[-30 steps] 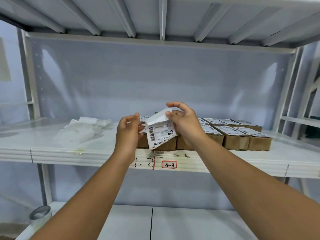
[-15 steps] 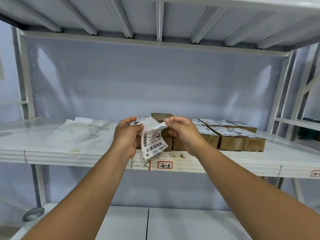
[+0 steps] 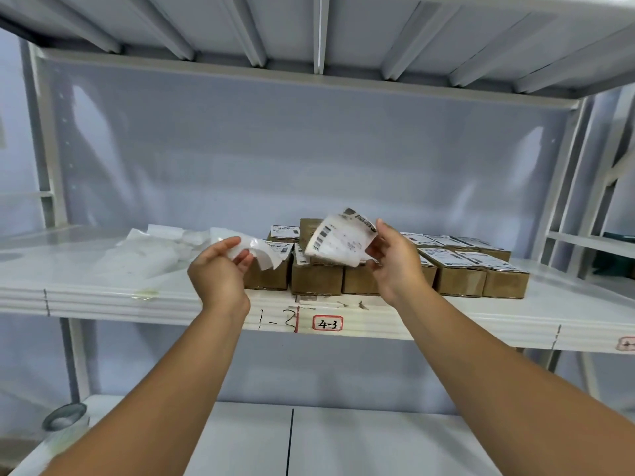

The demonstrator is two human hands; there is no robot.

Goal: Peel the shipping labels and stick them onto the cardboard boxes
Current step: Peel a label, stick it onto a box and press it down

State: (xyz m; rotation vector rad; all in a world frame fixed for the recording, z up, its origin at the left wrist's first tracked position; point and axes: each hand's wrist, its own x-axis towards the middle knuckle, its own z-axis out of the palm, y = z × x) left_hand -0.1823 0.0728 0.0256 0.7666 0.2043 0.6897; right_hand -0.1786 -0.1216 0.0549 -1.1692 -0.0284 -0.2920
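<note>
- Shipping label [image 3: 338,240] is now free of its backing liner [image 3: 264,254], no longer joined, mid-frame above the cardboard boxes [image 3: 316,280].
- Our right hand [image 3: 395,261] pinches the label; our left hand [image 3: 220,273] pinches the liner.
- We judge sticking comes next.

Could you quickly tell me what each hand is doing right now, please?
Left hand: pinching the blank white backing paper.
Right hand: holding the peeled white printed shipping label.
</note>
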